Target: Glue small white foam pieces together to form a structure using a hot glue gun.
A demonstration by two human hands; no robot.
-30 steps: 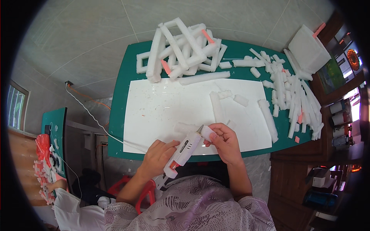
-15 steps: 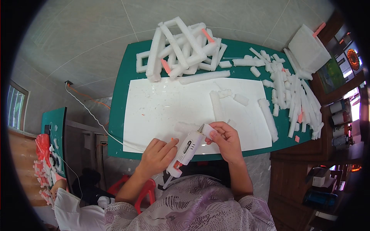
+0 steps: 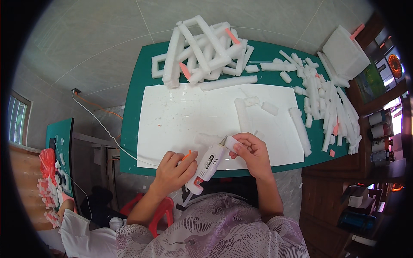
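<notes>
My left hand [image 3: 175, 172] is closed around the handle of a white hot glue gun [image 3: 209, 162], whose body points up and away to the right. A bit of orange shows by the fingertips. From the gun's rear end sticks a translucent glue stick [image 3: 186, 199]. My right hand [image 3: 251, 152] pinches a small white foam piece [image 3: 232, 142] between thumb and fingers. The gun's metal nozzle [image 3: 223, 139] meets or nearly meets that piece. Just beyond the nozzle, a white foam stick [image 3: 206, 139] lies on the white board [image 3: 172, 124], partly hidden by the gun.
Foam frames [image 3: 202, 51] are heaped at the back of the green table [image 3: 134, 107]. Foam sticks [image 3: 333, 116] pile up at the right, near a white foam block [image 3: 345, 51]. A power cord [image 3: 103, 127] runs in from the left. Another person's white sleeve [image 3: 81, 232] shows at lower left.
The foam piece in my right hand has turned slightly and shows a flatter face near the nozzle. Both hands have otherwise barely moved.
</notes>
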